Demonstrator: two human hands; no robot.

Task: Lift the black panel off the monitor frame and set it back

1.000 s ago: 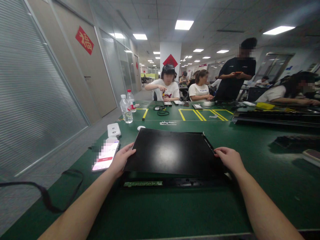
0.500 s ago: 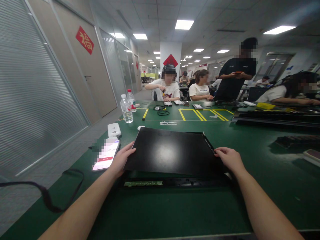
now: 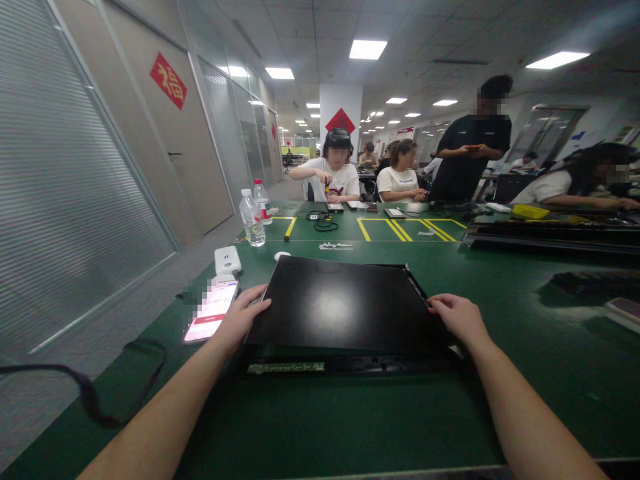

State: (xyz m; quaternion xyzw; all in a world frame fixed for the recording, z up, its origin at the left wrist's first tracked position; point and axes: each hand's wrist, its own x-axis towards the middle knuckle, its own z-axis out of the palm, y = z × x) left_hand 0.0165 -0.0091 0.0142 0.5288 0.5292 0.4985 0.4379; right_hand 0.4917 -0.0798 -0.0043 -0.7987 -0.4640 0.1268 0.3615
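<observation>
A flat, glossy black screen panel (image 3: 335, 307) lies over a black frame (image 3: 390, 365) in front of me, its near edge slightly raised. Along the near strip of the frame runs a green circuit board (image 3: 286, 367). My left hand (image 3: 244, 315) grips the panel's left edge, thumb on top and fingers partly hidden below. At the right side, my right hand (image 3: 459, 316) is closed in a pinch at the edge where panel and frame meet; its fingertips are partly out of sight.
Left of the panel lie a lit phone (image 3: 213, 312) and a white box-shaped device (image 3: 228, 260). Two water bottles (image 3: 253, 220) stand farther back. Long black parts (image 3: 550, 239) are stacked at right on the green table (image 3: 330, 433). Several people sit or stand beyond.
</observation>
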